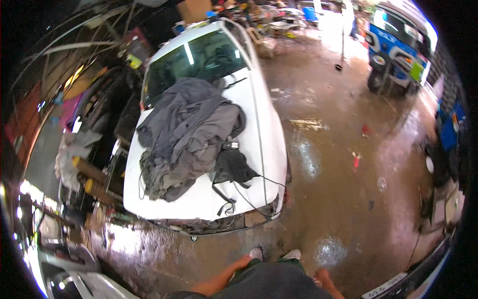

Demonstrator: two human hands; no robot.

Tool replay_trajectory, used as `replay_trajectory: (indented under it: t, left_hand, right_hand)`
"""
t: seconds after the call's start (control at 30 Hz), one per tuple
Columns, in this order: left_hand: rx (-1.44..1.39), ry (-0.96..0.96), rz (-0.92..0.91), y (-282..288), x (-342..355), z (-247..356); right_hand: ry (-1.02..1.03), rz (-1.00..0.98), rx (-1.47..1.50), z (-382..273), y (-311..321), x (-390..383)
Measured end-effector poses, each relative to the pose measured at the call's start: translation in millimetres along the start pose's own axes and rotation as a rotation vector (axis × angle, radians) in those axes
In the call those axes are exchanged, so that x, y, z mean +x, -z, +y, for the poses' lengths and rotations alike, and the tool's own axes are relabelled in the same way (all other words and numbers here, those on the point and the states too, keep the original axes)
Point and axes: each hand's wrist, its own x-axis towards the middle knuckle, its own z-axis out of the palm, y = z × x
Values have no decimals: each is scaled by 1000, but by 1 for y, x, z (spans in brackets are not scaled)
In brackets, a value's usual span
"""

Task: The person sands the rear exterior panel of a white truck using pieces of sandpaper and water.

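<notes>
My left hand [243,262] is low beside my left leg, and the fingers are too small to make out. At the other side of my body hangs my right hand [322,276], and its finger shape is unclear. Neither hand touches the white vehicle [256,137] in front of me. Across its hood lies a crumpled heap of dark grey cloth [184,129]. Next to the heap, nearer to me, rests a black bag-like item [234,167] with straps trailing over the hood's front edge.
My shoes [292,254] stand on a wet brown floor [328,209]. A blue and white vehicle [398,47] is parked at the far right. Small red bits [356,162] lie on the floor. Clutter and wrapped rolls [94,189] crowd the left side. A plastic chair [261,42] stands at the back.
</notes>
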Motion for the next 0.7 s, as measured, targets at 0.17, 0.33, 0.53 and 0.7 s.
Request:
replay_trajectory:
  t: [0.17,0.33,0.53,0.7]
  left_hand:
    - [41,181,157,-17,-36,-29]
    - [-8,217,82,-49,-72,-48]
    - [-120,23,392,-86,-91,-61]
    - [-109,318,124,-70,-97,-81]
  right_hand:
    - [-222,-28,391,31,65,27]
    - [-399,52,792,22,137,43]
    - [192,27,-276,28,160,71]
    - [199,-103,-149,-1,181,81]
